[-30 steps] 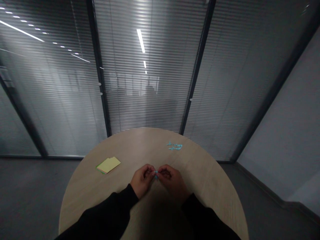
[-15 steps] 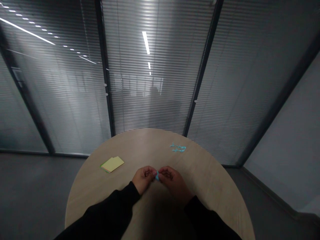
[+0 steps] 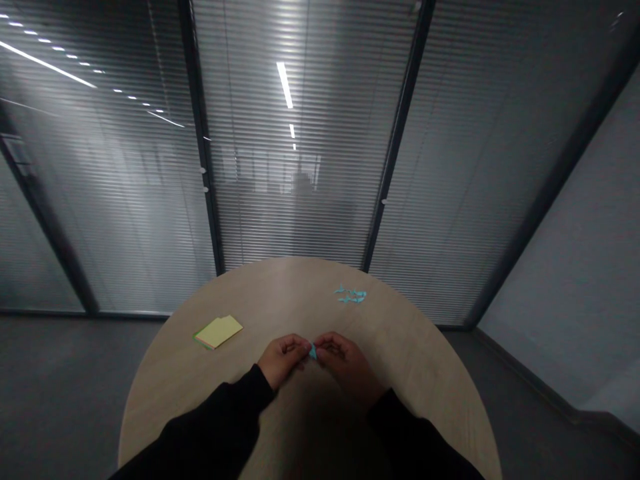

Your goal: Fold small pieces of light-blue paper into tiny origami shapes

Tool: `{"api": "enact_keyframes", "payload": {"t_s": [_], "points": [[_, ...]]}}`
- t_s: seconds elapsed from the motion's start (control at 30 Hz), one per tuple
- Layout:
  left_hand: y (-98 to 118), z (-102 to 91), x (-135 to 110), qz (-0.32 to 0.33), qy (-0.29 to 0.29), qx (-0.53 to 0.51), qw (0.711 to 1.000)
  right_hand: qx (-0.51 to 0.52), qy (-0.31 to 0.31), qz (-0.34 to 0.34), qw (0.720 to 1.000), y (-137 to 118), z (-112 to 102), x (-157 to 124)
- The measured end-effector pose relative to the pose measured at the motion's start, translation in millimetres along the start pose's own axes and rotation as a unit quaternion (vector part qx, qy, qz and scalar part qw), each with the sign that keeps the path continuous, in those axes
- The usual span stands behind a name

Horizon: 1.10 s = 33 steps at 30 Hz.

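A small piece of blue paper (image 3: 313, 351) is pinched between my two hands, close to the middle of the round table. My left hand (image 3: 283, 357) grips its left side with thumb and fingertips pressed together. From the right, my right hand (image 3: 345, 360) pinches the other side, its fingers curled. Most of the piece is hidden by the fingertips, so its exact shape cannot be made out. Beyond my right hand lie several small blue paper scraps (image 3: 353, 295), loosely grouped on the tabletop.
The round wooden table (image 3: 400, 347) carries a stack of yellow paper sheets (image 3: 219, 332) at the left, with green and orange edges showing beneath. Behind the table stands a glass partition with blinds (image 3: 300, 220). A pale wall (image 3: 575, 287) rises at the right.
The view has shifted slightly, moving the table and papers a little left in the picture. Between my fingertips the blue piece now shows a different, more triangular outline. Both hands still hold it.
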<state>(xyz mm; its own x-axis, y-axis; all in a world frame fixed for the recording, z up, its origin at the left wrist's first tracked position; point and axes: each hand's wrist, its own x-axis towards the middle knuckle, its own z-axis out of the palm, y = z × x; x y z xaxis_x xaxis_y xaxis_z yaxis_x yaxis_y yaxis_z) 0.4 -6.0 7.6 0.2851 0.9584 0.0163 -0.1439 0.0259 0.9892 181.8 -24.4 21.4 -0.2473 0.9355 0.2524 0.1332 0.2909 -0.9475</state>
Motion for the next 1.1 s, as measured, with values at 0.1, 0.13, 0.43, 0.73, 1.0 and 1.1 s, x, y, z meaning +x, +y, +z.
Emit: {"api": "enact_keyframes", "payload": {"t_s": [0.1,0.13,0.43,0.73,1.0,1.1], "points": [[-2,0.8,1,-0.007,0.016,-0.064,0.998,-0.021,-0.007,-0.031,0.999,-2,1,-2],[-3,1.4,2,-0.011,0.019,-0.082,0.996,-0.038,-0.004,-0.041,0.998,-2,1,-3],[-3,9.1,-3,-0.01,0.011,-0.056,0.998,-0.246,0.12,-0.152,0.95,-1,-4,0],[-1,10.1,-6,0.029,0.068,0.022,0.997,-0.358,0.092,-0.253,0.894,-4,-3,-2],[-8,12.9,-4,0.065,0.1,0.035,0.992,-0.484,0.089,-0.294,0.819,-3,-2,0],[-6,14.1,-5,0.062,0.106,0.027,0.992,-0.494,0.09,-0.296,0.813,-2,-2,0]]}}
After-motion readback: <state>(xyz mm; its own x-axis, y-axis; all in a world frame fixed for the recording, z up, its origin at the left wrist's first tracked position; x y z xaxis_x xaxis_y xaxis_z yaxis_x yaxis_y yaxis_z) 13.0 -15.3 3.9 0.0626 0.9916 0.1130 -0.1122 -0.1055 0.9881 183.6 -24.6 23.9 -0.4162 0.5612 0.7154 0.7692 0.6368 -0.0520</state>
